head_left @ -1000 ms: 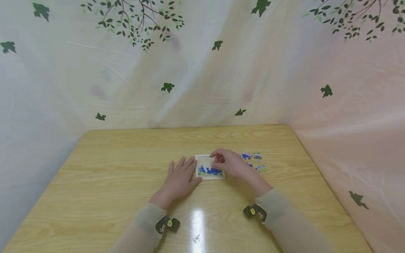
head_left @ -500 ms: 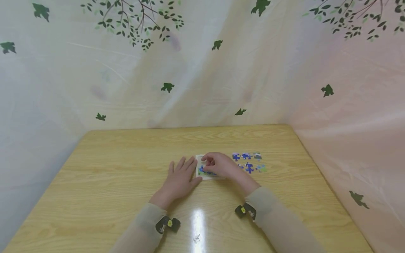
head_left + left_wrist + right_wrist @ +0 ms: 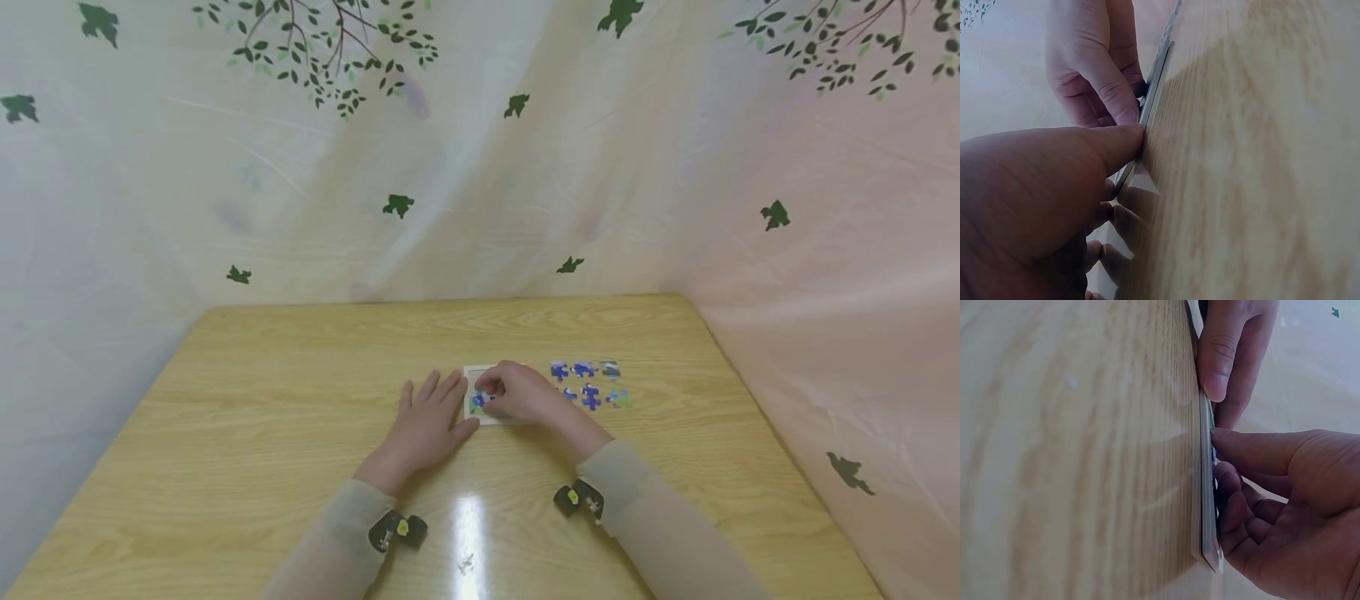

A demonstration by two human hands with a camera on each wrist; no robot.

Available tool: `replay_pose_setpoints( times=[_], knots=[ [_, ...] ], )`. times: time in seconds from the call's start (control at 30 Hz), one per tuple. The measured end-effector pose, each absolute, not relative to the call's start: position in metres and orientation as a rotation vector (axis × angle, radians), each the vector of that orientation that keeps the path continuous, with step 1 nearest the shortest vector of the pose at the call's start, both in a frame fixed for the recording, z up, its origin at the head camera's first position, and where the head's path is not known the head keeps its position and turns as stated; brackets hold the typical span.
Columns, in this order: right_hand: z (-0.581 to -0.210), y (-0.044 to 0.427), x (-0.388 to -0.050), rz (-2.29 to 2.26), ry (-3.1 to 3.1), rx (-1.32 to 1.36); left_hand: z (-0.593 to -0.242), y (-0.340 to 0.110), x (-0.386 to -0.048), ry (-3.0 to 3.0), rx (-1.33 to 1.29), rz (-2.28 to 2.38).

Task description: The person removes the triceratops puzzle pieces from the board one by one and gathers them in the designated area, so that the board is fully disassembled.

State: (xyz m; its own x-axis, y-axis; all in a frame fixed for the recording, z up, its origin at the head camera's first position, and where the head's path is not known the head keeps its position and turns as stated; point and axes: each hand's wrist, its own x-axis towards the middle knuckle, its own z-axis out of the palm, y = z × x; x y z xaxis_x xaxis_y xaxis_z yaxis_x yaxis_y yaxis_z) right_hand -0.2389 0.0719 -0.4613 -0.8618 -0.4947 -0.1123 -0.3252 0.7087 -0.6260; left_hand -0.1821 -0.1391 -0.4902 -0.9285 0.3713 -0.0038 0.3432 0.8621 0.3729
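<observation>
My left hand [image 3: 423, 429] lies flat with spread fingers along the left edge of a small framed puzzle board [image 3: 466, 408]; its thumb touches the near-left corner. My right hand [image 3: 525, 396] is over the board, fingers curled and thumb low, pinching a small dark puzzle piece [image 3: 1142, 100], mostly hidden, at the board's surface. Blue and green picture parts [image 3: 480, 402] show on the board left of the right fingertips. The right wrist view has the right thumb [image 3: 1254, 450] at the board's face, with the left thumb [image 3: 1217, 362] on the board's edge.
Several loose blue, grey and green puzzle pieces [image 3: 591, 397] lie in two rows right of the board. The wooden table [image 3: 262, 433] reaches back to a light curtain [image 3: 450, 167] with leaf prints.
My right hand has moved left across the board, uncovering more loose pieces on the right, and has settled low over it. My left hand has stayed in place.
</observation>
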Motion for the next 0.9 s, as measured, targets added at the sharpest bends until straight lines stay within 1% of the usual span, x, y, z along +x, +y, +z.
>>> replay_pose_setpoints(
  times=[0.37,0.7,0.9],
  knots=[
    [-0.462,0.07,-0.235,-0.91,2.62,-0.672,-0.489,-0.139,-0.182,2.963,0.567,0.547],
    [-0.462,0.072,-0.232,-0.966,2.59,-0.694,-0.5,-0.143,-0.184,2.968,0.611,0.662],
    [-0.464,0.074,-0.232,-1.041,2.541,-0.689,-0.496,-0.142,-0.183,2.969,0.604,0.658]
  ],
)
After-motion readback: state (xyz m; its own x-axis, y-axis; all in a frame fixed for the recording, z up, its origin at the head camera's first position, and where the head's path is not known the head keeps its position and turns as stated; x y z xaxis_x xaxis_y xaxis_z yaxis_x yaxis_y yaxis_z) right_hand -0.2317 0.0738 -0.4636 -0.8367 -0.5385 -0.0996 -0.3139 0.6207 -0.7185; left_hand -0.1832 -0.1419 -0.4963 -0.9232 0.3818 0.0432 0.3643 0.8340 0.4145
